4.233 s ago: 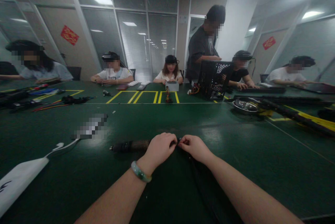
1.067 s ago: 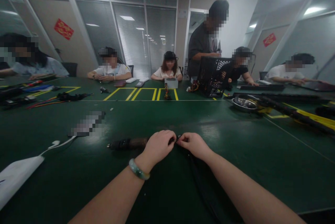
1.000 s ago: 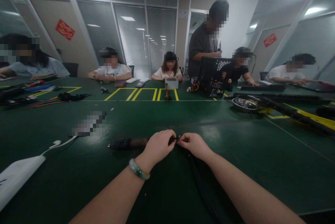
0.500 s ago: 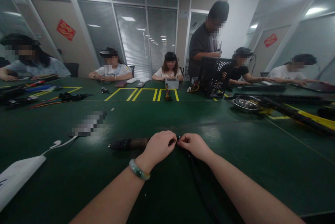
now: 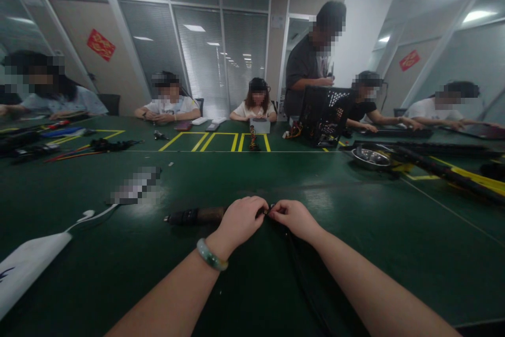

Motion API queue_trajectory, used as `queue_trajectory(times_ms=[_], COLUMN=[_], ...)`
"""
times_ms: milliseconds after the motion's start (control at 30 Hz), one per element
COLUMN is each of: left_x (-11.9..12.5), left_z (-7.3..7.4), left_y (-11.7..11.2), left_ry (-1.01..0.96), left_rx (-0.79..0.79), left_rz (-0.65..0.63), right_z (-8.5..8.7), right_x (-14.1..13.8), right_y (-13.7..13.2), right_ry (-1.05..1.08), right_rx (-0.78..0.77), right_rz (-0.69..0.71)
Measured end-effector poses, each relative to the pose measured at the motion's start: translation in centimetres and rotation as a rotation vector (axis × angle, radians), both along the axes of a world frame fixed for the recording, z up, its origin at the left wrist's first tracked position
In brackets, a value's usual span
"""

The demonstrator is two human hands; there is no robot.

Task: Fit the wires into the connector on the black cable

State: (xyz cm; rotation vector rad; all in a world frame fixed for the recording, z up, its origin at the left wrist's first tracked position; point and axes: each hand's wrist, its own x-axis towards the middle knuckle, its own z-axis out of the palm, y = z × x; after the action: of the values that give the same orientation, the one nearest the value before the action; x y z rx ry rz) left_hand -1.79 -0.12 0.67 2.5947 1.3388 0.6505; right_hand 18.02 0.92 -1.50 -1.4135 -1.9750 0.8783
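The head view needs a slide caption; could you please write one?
Left hand and right hand close together over a green table, beside a dark tool.

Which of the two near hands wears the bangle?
The left hand, the one closer to the dark tool: it wears a green bangle, while the right hand wears none.

My view of the right end of the dark cylindrical tool (image 5: 197, 216) is blocked by the left hand (image 5: 242, 218), whose grip underneath I can't see. Just right of the tool, the small piece (image 5: 266, 212) at the fingertips of the right hand (image 5: 296, 220) is too tiny to identify. Left of the tool, the white pouch (image 5: 35, 258) runs off the edge.
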Motion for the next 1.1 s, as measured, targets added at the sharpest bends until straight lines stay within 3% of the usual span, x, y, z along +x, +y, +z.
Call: queue_trajectory(times_ms=[400, 600, 967, 1100], left_x=[-0.04, -0.16, 0.18, 0.2], left_z=[-0.22, -0.29, 0.22, -0.06], left_y=[0.12, 0.11, 0.02, 0.05], left_ry=[-0.027, -0.038, 0.044, 0.036], left_rx=[-0.03, -0.068, 0.007, -0.012], left_rz=[0.002, 0.052, -0.025, 0.029], right_z=[0.97, 0.64, 0.38, 0.63], right_x=[-0.03, 0.17, -0.06, -0.06], right_y=[-0.47, -0.35, -0.3, -0.42], right_ry=[-0.028, -0.016, -0.039, -0.035], right_rx=[-0.011, -0.027, 0.031, 0.002], right_rz=[0.007, 0.017, 0.004, -0.001])
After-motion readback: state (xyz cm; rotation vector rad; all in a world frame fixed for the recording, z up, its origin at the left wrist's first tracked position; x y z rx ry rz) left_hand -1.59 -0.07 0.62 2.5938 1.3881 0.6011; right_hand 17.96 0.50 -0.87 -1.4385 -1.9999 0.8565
